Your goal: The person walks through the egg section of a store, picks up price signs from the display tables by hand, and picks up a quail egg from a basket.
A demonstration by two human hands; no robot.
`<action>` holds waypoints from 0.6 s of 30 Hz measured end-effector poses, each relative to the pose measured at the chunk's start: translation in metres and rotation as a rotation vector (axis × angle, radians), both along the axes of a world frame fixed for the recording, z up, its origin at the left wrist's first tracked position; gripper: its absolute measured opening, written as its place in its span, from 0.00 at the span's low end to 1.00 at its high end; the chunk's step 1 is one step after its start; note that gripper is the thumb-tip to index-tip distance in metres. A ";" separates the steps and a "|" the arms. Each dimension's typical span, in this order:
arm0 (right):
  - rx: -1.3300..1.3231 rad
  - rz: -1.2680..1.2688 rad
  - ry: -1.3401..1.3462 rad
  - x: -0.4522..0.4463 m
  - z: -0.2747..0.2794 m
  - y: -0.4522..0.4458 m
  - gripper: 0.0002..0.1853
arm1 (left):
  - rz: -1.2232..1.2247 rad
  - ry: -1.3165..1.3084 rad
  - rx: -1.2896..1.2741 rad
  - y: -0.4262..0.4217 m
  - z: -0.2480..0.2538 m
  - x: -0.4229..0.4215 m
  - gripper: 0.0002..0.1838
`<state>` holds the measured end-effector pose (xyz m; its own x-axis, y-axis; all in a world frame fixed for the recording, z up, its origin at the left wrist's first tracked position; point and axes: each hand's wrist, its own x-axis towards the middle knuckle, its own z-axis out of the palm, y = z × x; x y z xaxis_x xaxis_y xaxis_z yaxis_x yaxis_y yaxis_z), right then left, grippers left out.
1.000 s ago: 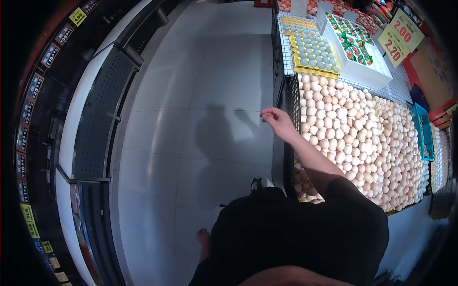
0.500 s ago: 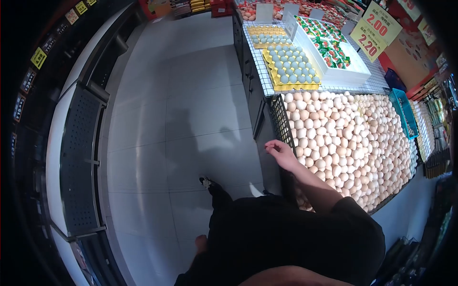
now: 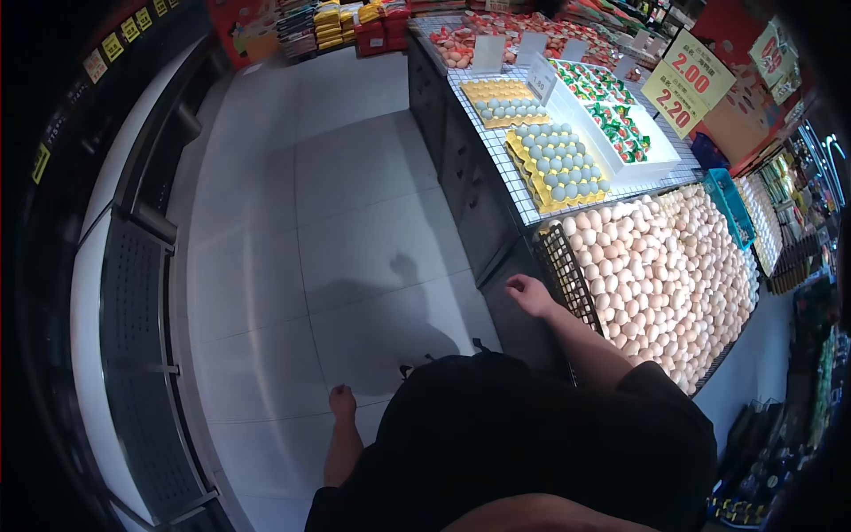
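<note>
My right hand [image 3: 529, 294] hangs in the air just left of the black crate [image 3: 570, 270] at the edge of a heap of brown and cream eggs [image 3: 660, 266]. Its fingers are curled in, and nothing shows in them. Lower down on the left, over the tiled floor, is my left hand [image 3: 342, 399], also loosely closed with no object visible. Pale blue-green eggs [image 3: 563, 164] sit in yellow trays on the counter ahead of my right hand.
A dark cabinet [image 3: 465, 168] carries the tiled counter, with a white box [image 3: 651, 164] of green-and-red packets. Yellow price signs [image 3: 690, 82] stand behind it. A teal basket [image 3: 731, 210] is at the right. Along the left runs a display case [image 3: 133, 355]; bags [image 3: 381, 31] are stacked ahead.
The view has moved forward along the aisle and turned a little. My left arm has swung forward into fuller view. My right hand is still beside the egg crate, slightly lower.
</note>
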<state>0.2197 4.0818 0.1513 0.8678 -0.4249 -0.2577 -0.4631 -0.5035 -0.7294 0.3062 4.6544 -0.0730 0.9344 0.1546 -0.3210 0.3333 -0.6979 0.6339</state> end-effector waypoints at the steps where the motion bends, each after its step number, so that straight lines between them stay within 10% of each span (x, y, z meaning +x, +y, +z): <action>1: -0.047 0.019 0.031 0.003 -0.009 0.006 0.16 | 0.007 -0.005 0.004 0.005 0.008 0.024 0.19; 9: 0.997 -0.065 -0.016 0.018 -0.029 0.119 0.21 | -0.208 0.151 0.134 0.026 0.000 0.098 0.16; 18: 0.974 0.042 -0.079 0.172 -0.039 0.058 0.25 | -0.563 0.347 0.286 -0.020 -0.020 0.162 0.18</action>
<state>0.3919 4.1402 0.1128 0.9071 -0.0249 -0.4203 -0.3909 0.3210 -0.8626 0.4677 4.6341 -0.0929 0.7483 -0.1984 -0.6330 0.0232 -0.9458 0.3238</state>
